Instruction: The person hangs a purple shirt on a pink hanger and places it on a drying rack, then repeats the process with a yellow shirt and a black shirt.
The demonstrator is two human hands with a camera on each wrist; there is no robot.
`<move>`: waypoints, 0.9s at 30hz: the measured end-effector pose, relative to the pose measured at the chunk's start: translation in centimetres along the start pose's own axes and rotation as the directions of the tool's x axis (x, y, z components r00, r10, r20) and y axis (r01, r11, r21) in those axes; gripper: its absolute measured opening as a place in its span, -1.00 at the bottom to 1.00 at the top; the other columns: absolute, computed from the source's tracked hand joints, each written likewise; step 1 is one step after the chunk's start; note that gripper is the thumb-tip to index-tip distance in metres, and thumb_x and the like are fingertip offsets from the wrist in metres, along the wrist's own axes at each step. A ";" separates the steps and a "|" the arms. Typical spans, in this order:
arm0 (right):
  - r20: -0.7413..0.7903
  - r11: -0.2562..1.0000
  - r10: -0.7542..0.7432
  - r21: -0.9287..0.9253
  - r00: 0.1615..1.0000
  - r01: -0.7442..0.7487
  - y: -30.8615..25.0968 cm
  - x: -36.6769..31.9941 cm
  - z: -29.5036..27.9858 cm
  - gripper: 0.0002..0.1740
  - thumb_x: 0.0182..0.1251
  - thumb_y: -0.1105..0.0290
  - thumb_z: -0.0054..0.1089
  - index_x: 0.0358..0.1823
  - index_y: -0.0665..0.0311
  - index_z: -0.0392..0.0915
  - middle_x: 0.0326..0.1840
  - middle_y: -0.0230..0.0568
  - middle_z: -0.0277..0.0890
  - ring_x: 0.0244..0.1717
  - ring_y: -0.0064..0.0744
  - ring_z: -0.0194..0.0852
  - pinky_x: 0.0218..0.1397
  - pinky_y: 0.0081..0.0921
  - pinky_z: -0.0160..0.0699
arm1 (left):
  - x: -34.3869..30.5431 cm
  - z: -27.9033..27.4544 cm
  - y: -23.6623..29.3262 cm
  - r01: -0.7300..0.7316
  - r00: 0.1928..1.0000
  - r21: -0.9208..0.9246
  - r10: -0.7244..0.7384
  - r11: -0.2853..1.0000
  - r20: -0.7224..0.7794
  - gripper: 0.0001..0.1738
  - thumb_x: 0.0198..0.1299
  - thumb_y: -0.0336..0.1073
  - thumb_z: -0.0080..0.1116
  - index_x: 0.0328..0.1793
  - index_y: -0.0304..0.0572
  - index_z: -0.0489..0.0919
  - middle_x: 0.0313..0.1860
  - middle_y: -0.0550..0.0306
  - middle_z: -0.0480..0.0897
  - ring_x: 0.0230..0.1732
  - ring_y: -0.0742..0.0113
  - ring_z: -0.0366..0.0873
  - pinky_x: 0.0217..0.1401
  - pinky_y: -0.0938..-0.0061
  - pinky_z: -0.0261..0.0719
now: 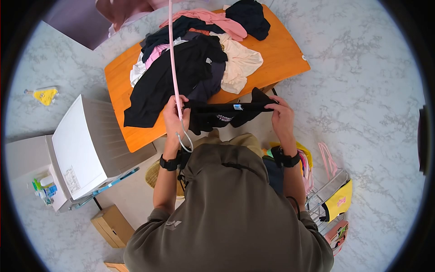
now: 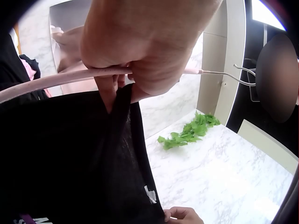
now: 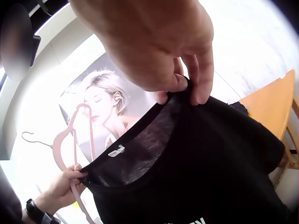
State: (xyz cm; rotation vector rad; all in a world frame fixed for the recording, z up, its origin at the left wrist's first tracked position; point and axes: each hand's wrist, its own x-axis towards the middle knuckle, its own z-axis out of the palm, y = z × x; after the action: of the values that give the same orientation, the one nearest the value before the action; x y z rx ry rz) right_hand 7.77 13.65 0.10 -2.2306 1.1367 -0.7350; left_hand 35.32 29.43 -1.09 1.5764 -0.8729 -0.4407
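Observation:
A black T-shirt (image 1: pixel 204 119) is stretched between my two hands, with a white tag (image 3: pixel 117 150) inside its neckline and white lettering low on the front. My left hand (image 1: pixel 172 117) grips one side of the neckline together with a pink clothes hanger (image 1: pixel 174 63). The hanger's metal hook (image 2: pixel 229 73) sticks out past the wrist, and its pink body extends the other way, outside the shirt. At the other side of the neckline, the fingers and thumb of my right hand (image 3: pixel 159 46) pinch the collar edge.
Ahead, a wooden table (image 1: pixel 290 59) carries a heap of black, pink, cream and white clothes (image 1: pixel 176 68). A white-topped cabinet (image 1: pixel 74 145) stands at the left, near a cardboard box (image 1: pixel 113 226). On the right is a metal rack (image 1: pixel 324 195) with pink hangers (image 1: pixel 327 158).

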 end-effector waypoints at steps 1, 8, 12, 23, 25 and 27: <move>-0.002 0.994 -0.088 -0.058 0.996 0.088 0.0 0.1 0.0 -0.69 0.05 0.70 -0.07 -0.25 0.31 0.61 -0.04 -0.13 0.59 -0.20 -0.05 0.58 -0.14 -0.33 0.53 | 0.0 0.1 0.2 0.016 1.000 0.009 -0.016 1.000 0.007 -0.69 -0.13 -0.71 0.04 -0.33 -0.17 0.28 -0.30 0.18 0.50 -0.40 0.54 0.28 -0.35 0.64 0.28; -0.166 0.987 -0.046 -0.160 0.985 0.019 0.0 1.8 1.0 -0.69 0.06 0.68 -0.09 -0.18 0.43 0.58 -0.01 0.00 0.56 -0.10 0.10 0.53 0.02 -0.29 0.51 | -0.4 1.1 -0.9 -0.090 0.996 0.048 0.089 0.995 0.022 -0.65 -0.16 -0.74 -0.06 -0.22 -0.24 0.43 -0.40 0.24 0.37 -0.48 0.52 0.24 -0.43 0.64 0.23; -0.273 0.971 0.166 0.215 0.948 -0.108 0.0 2.5 1.6 -0.80 0.21 0.66 0.00 -0.16 0.45 0.55 -0.06 -0.07 0.57 -0.21 -0.24 0.59 -0.05 -0.51 0.52 | -0.7 1.8 -0.2 -0.105 0.994 -0.015 0.105 0.994 0.014 -0.70 -0.17 -0.75 -0.09 -0.33 -0.22 0.31 -0.35 0.13 0.45 -0.42 0.45 0.31 -0.35 0.62 0.30; -0.331 0.884 0.055 0.454 0.942 0.108 -5.5 4.4 -0.6 -0.78 0.27 0.68 0.01 -0.07 0.46 0.52 -0.06 -0.17 0.53 -0.09 -0.46 0.50 -0.03 -0.65 0.45 | -0.3 2.1 -0.1 0.065 0.991 -0.095 -0.053 0.993 0.121 -0.68 -0.07 -0.70 0.10 -0.34 -0.17 0.25 -0.26 0.11 0.47 -0.32 0.46 0.38 -0.23 0.59 0.38; -0.283 0.948 -0.108 0.259 0.953 0.184 -6.5 5.0 -1.1 -0.74 0.25 0.66 0.00 -0.05 0.43 0.53 -0.07 -0.07 0.54 -0.09 -0.27 0.55 0.01 -0.55 0.46 | -0.4 2.0 -0.6 0.043 0.992 -0.129 -0.027 0.991 0.120 -0.72 0.00 -0.69 0.13 -0.32 -0.21 0.31 -0.33 0.23 0.47 -0.43 0.58 0.36 -0.38 0.66 0.37; -0.262 0.957 -0.158 0.195 0.952 0.212 -7.8 5.3 -1.7 -0.74 0.24 0.64 0.00 -0.05 0.42 0.53 -0.07 -0.03 0.54 -0.08 -0.20 0.55 0.02 -0.52 0.46 | -0.8 2.0 -0.5 0.115 0.987 -0.206 -0.089 0.972 0.131 -0.75 0.05 -0.66 0.12 -0.30 -0.21 0.31 -0.33 0.22 0.47 -0.43 0.56 0.38 -0.37 0.64 0.41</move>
State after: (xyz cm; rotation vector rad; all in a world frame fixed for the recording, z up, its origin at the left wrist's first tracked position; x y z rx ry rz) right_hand 13.56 12.86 7.69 -2.1167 0.9067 -1.1835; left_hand 33.53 28.70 -2.19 1.4119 -0.8093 -0.6875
